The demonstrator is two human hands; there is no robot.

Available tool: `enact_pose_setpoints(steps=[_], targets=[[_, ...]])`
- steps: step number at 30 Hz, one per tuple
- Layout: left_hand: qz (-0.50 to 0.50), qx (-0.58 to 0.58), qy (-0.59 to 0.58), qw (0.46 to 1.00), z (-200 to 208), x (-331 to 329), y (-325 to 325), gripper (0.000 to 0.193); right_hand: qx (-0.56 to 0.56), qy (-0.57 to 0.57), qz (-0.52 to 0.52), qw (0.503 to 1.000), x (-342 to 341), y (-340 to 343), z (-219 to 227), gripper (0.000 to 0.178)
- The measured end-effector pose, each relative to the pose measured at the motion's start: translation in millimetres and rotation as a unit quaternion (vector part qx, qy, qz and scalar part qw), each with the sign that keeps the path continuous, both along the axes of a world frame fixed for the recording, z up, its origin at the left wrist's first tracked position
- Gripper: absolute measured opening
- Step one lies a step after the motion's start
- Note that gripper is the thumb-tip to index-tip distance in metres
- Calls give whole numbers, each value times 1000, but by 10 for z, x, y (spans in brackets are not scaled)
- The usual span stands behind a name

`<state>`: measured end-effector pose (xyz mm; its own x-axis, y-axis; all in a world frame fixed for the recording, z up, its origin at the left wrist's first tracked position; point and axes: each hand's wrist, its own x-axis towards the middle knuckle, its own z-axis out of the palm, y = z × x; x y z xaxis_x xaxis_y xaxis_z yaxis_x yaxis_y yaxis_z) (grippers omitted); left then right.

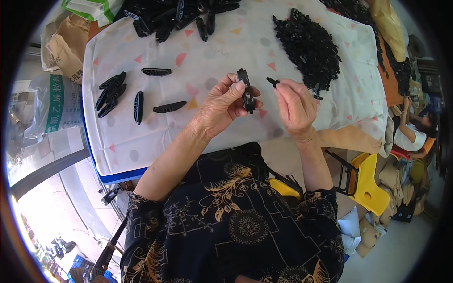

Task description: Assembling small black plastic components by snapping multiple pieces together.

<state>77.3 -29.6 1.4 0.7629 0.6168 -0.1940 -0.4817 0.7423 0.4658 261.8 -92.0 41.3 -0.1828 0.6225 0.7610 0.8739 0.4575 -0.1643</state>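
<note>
My left hand [221,104] grips a long, narrow black plastic part [246,89], held upright above the table with the thumb across its side. Just to the right, my right hand [297,107] pinches a small black plastic piece [272,82] between thumb and fingertips. The two pieces are apart, with a short gap between them. On the tablecloth to the left lie several similar long black parts, one flat [170,107], one on end toward me [138,107], others bunched in a small cluster [111,94].
A heap of small black pieces [309,49] lies at the right of the patterned tablecloth [155,137]. More long black parts [188,19] are piled at the far edge. Yellow chairs [370,188] stand right of the table; another person [415,134] sits beyond. Bags [59,101] crowd the left.
</note>
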Motion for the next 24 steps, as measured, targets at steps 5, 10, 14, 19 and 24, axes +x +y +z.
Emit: enact_pose_setpoints(steps=[5, 10, 14, 19, 24], targets=[[-17, -15, -23, 999, 34, 68, -86, 21, 14, -54, -9, 998, -10, -144, 55, 30], [-20, -3, -9, 1000, 69, 85, -108, 23, 7, -53, -8, 999, -52, -147, 44, 30], [-22, 26, 34, 999, 47, 63, -121, 33, -15, -5, 3, 1000, -100, -102, -8, 27], [-71, 54, 57, 994, 163, -6, -86, 45, -106, 142, 8, 984, -151, -18, -36, 19], [-143, 80, 63, 984, 172, -99, -54, 56, -224, 225, 84, 945, -70, 58, -19, 16]])
